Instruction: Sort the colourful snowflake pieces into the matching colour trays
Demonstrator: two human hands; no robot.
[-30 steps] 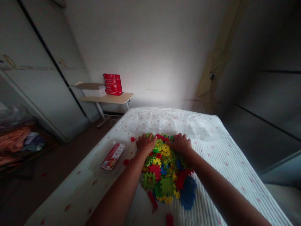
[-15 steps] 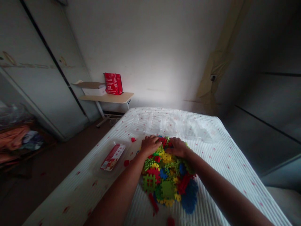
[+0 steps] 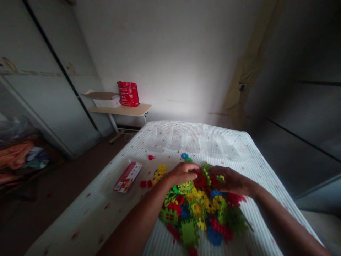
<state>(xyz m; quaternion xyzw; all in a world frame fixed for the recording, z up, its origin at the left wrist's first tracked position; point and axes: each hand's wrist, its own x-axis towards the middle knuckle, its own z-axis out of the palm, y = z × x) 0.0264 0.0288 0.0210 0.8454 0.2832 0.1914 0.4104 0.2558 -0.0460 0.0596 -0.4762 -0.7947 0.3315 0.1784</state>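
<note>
A heap of interlocking plastic building pieces (image 3: 197,208) in red, yellow, green and blue lies on the striped sheet in front of me. My left hand (image 3: 182,173) curls over the far left part of the heap, thumb towards me, with red and green pieces against its fingers. My right hand (image 3: 230,180) is bent round pieces at the far right, a green one showing at its fingers. Between both hands some red and green pieces are pressed together. The fingertips are partly hidden among the pieces.
Several clear plastic trays (image 3: 194,142) stand in a row along the bed's far end. A clear container with a red-and-white label (image 3: 128,177) lies left. Loose yellow pieces (image 3: 160,172) and red pieces (image 3: 143,184) are beside the heap. A red bag (image 3: 128,94) stands on a side table (image 3: 133,110).
Both hands have moved right and slightly nearer me, and the heap has spread to the right. Yellow pieces at left and blue and green ones at the far side are now uncovered.
</note>
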